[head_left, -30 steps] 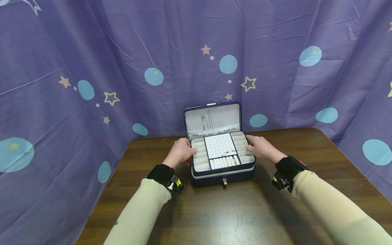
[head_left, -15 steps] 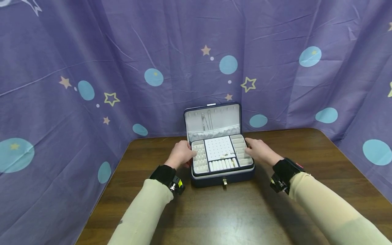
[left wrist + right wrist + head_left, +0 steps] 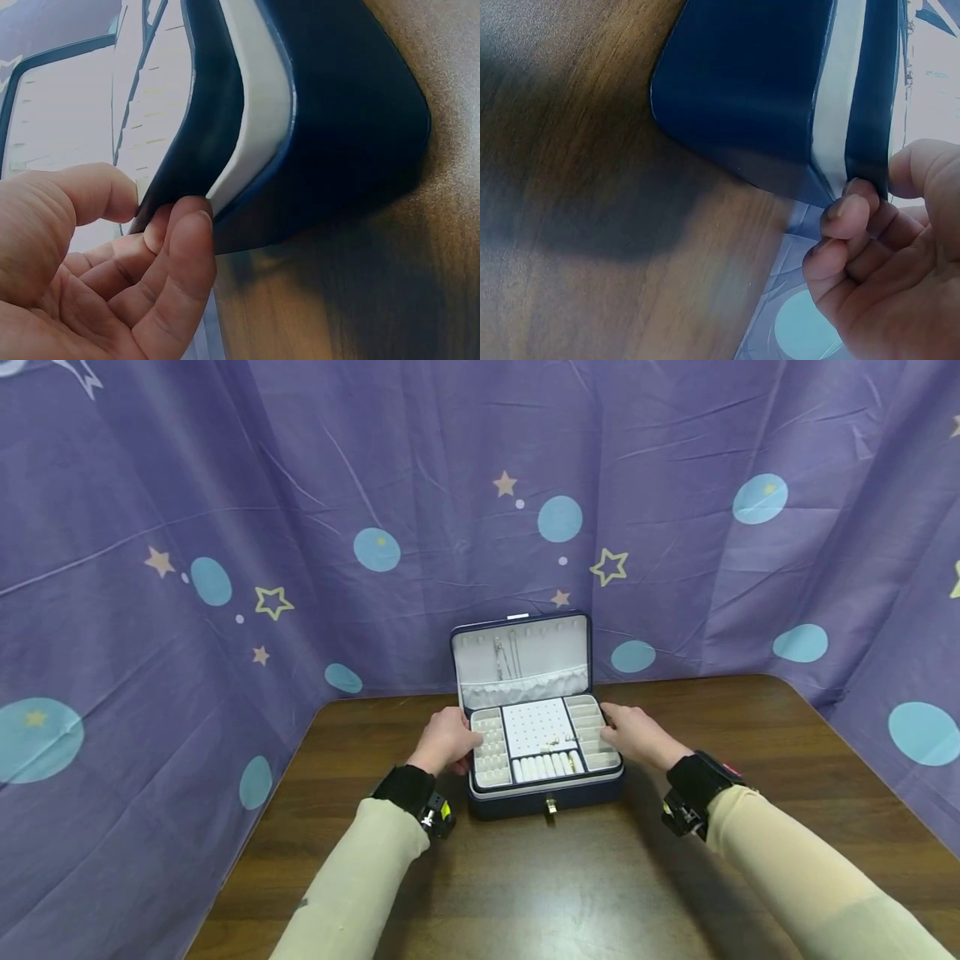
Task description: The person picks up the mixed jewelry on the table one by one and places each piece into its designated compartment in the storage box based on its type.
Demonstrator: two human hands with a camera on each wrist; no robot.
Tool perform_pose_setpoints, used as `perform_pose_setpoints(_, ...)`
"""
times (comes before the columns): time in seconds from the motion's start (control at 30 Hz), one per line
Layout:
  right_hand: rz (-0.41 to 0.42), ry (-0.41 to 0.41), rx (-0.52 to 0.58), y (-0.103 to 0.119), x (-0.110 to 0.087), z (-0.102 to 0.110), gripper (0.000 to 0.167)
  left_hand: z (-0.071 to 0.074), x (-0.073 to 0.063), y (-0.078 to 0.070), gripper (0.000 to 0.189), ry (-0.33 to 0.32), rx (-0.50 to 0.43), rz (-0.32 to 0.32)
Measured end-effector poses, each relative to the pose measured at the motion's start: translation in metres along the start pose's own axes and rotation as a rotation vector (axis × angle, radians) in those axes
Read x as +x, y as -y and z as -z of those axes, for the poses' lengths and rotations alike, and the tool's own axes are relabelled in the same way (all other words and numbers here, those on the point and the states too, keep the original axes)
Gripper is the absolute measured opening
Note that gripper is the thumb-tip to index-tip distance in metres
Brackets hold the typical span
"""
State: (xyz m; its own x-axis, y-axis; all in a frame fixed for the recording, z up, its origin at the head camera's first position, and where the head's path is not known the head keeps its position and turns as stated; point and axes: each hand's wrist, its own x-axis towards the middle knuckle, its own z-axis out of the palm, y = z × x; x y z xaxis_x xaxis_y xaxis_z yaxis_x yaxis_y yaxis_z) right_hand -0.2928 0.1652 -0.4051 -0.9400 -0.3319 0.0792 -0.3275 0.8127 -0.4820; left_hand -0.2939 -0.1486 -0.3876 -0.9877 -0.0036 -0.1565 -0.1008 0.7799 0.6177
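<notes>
A navy jewelry box (image 3: 510,804) stands on the table with its lid (image 3: 480,660) raised. Over its base is a compartmented tray (image 3: 525,718) with a white pierced panel, ring rolls (image 3: 542,766) and a few small pieces of jewelry near the panel's front. My left hand (image 3: 444,739) pinches the tray's left wall, thumb on the inside, fingers outside. On the opposite side my right hand (image 3: 637,735) grips the right wall the same way. In the left wrist view, the tray's dark side (image 3: 214,97) sits above the base's cream inner rim (image 3: 262,90), which is still exposed.
Necklaces (image 3: 507,657) hang inside the lid above a gathered pocket. A brass clasp (image 3: 551,806) is on the box's front. The wooden table (image 3: 540,885) reaches back to a purple curtain (image 3: 450,510) close behind the box.
Both hands have come down slightly with the tray, its front edge now nearer the base's rim. The box base and lid have stayed in place.
</notes>
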Motion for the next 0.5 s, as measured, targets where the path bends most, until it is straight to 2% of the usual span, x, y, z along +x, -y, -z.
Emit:
perform_pose_setpoints(0.3, -0.023, 0.015, 0.014, 0.0007, 0.0008, -0.0017, 0.054, -0.0030, 0.0042, 0.0020, 0.013, 0.024, -0.019, 0.054)
perform_pose_setpoints(0.5, -0.002, -0.002, -0.003, -0.0001, 0.0008, -0.0038, 0.054, -0.0040, 0.0039, 0.0025, 0.016, 0.041, -0.007, 0.069)
